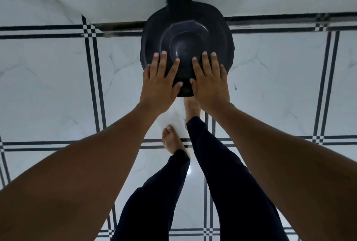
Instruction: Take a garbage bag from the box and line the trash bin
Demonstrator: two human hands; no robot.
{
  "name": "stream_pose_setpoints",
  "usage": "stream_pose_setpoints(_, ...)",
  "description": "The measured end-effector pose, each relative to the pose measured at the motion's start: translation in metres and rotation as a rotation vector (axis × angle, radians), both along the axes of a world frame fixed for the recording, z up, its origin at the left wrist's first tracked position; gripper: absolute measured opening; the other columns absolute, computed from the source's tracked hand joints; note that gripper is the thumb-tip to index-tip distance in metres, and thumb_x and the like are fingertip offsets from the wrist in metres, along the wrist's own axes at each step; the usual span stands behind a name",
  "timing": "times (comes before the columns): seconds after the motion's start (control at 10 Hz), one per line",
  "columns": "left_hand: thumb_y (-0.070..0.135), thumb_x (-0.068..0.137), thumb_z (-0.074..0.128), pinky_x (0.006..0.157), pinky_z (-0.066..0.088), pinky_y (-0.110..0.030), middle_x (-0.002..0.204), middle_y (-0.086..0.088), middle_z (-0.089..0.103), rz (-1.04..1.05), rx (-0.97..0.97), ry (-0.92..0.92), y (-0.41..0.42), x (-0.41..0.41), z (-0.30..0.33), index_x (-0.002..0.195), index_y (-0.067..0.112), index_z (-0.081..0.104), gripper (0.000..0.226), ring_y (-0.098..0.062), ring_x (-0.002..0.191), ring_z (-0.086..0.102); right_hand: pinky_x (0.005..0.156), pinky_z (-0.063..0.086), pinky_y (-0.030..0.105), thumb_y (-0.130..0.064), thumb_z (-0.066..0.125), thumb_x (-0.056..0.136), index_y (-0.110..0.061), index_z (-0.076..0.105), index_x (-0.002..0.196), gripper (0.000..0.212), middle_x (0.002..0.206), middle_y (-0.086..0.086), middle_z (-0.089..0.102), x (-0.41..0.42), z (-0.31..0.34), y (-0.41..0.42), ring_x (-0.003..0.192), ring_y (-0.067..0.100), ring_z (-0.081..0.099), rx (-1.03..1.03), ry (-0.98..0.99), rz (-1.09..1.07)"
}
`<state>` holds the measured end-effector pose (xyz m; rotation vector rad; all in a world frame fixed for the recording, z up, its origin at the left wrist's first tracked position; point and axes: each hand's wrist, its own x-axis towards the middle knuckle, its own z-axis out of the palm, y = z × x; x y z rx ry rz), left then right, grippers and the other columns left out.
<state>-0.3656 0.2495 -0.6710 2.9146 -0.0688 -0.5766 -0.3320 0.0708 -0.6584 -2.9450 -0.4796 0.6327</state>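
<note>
left hand [161, 82] and right hand [209, 81] rest flat, fingers spread, holding nothing, on closed bin [186, 45]; no box or bag visible, lining status cannot be told.

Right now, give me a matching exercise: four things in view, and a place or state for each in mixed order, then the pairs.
Things:
1. left hand
2. right hand
3. trash bin lid
4. bare foot

Places or states:
A. on the tiled floor, behind the other foot
B. shut, dark, seen from above
C. flat, fingers spread, on the lid's left side
D. flat, fingers spread, on the lid's right side

Pairs: 1-C, 2-D, 3-B, 4-A
</note>
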Motion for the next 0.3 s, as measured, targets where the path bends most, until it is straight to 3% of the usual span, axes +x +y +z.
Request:
stream_pose_setpoints(0.2,0.053,0.106,0.035,0.124,0.019,-0.054,0.171,-0.017,0.012,0.060,-0.005,0.039,-0.001,0.009,0.068,0.164,0.024,0.017,0.067,-0.038,0.158,0.010,0.125,0.019,0.054,-0.043,0.041,0.106,-0.022,0.014,0.163,0.066,0.170,0.013,0.016,0.014,0.061,0.004,0.157,0.036,0.008,0.022,0.056,0.029)
stream_pose_setpoints(0.3,0.055,0.106,0.032,0.125,0.017,-0.053,0.172,-0.016,0.008,0.068,0.006,-0.002,0.004,0.010,0.130,0.165,0.024,0.012,0.069,-0.037,0.159,0.007,0.124,0.021,0.053,-0.045,0.042,0.106,-0.021,0.016,0.163,0.067,0.169,0.013,0.018,0.019,0.123,0.010,0.157,0.036,0.012,0.065,-0.043,0.079)
